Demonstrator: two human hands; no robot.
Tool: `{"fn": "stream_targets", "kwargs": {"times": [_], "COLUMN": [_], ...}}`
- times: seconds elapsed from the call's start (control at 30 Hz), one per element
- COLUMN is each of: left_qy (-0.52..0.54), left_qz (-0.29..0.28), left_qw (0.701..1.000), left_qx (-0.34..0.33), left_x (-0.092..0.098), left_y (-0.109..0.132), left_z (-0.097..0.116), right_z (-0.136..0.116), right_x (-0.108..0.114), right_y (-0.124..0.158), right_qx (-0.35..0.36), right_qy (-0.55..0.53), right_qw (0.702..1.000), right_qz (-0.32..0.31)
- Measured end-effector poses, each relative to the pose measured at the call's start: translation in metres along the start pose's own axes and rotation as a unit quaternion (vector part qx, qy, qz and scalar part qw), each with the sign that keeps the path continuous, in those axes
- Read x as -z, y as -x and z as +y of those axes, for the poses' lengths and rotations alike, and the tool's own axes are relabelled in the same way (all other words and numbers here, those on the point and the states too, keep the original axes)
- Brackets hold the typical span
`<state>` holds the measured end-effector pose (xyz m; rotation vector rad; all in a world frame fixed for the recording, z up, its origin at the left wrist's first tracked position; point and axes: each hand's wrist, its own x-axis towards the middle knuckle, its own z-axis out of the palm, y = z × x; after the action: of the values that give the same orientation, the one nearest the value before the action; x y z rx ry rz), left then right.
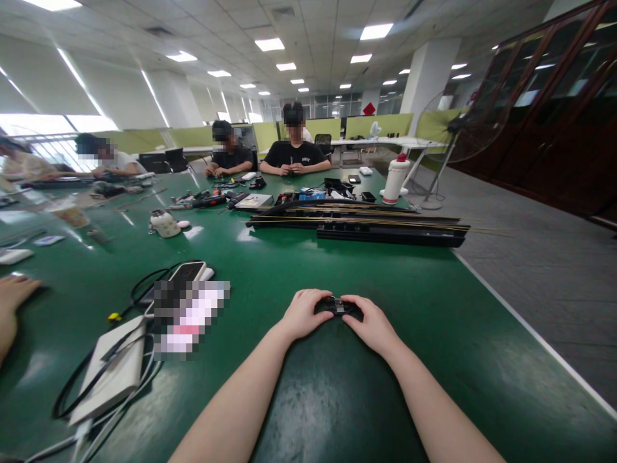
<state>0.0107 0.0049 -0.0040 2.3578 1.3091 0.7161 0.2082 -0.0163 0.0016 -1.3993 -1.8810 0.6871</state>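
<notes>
A small black device with a lighter grey part at its middle (339, 306) lies between my two hands, low over the green table (270, 270). My left hand (306, 313) grips its left end, thumb in front and fingers behind. On the other end my right hand (369, 319) is closed the same way. The fingers cover both ends of the device, so its exact kind cannot be made out.
Long black rails (390, 235) with thin rods lie across the table ahead. To my left are a white power bank (113, 370), cables and a phone (187, 273). A white bottle (396, 180) stands at the far right. Other people sit around; someone's hand (17, 296) rests at far left.
</notes>
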Motion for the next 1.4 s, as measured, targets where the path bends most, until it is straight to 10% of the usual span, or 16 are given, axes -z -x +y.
{"fn": "stream_targets", "kwargs": {"times": [1.4], "left_qy": [-0.001], "left_qz": [-0.007], "left_qw": [1.0], "left_qx": [-0.001], "left_x": [0.0003], "left_y": [0.0001], "left_z": [-0.0005], "right_z": [-0.0006], "right_x": [0.001], "right_y": [0.0003], "right_qx": [-0.003], "right_qy": [0.003], "right_qw": [1.0], "right_qz": [-0.005]}}
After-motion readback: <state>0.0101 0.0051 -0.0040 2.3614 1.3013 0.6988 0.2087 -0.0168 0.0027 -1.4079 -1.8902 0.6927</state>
